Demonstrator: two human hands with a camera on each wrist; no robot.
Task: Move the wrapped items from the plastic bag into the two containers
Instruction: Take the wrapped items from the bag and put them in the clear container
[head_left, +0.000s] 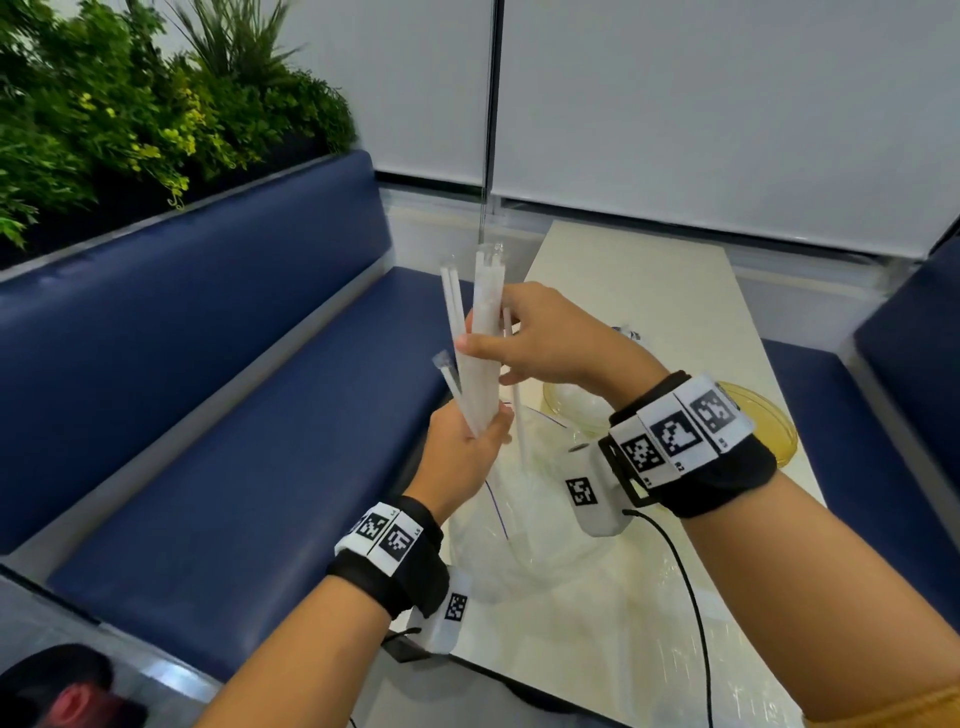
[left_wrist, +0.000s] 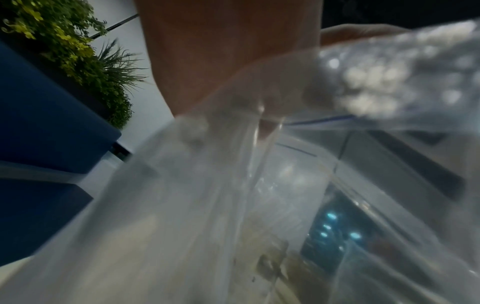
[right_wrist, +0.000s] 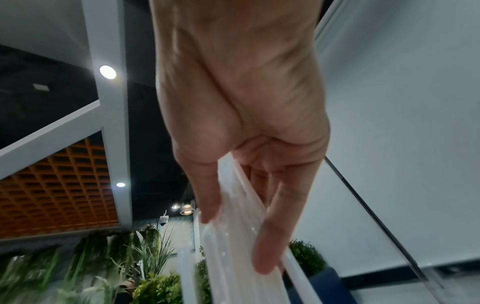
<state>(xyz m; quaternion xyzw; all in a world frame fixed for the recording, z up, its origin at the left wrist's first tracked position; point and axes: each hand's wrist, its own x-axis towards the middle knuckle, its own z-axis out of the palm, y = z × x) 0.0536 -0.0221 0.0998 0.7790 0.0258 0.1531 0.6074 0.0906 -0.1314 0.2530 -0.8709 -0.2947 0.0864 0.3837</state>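
1. Left hand (head_left: 460, 457) grips the bottom end of a bundle of wrapped straws (head_left: 480, 353), fingers curled round it; bundle held up over the table edge, roughly upright, tilted a bit.
2. Right hand (head_left: 545, 338) clasps the same bundle higher up, thumb on the near side, fingers round the back. Right wrist view: thumb and fingers (right_wrist: 267, 242) lie along the white wrappers (right_wrist: 233, 236).
3. A few straws splay out: one pair up-left of the main bundle, one short end poking left just above the left hand, one hanging lower w/ its tip down toward the bag.
4. Clear plastic bag (head_left: 524, 519) lies on the pale table (head_left: 639, 291), right under the hands, mouth w/ blue zip line facing them. Left wrist view is mostly blurred bag film (left_wrist: 233, 205).
5. Yellowish clear container (head_left: 774, 421) sits on the table beyond the right wrist; a 2nd one (head_left: 566, 400) beside it, partly hidden by the wrist.
6. Blue bench (head_left: 234, 364) on the left, plants (head_left: 130, 104) behind it.
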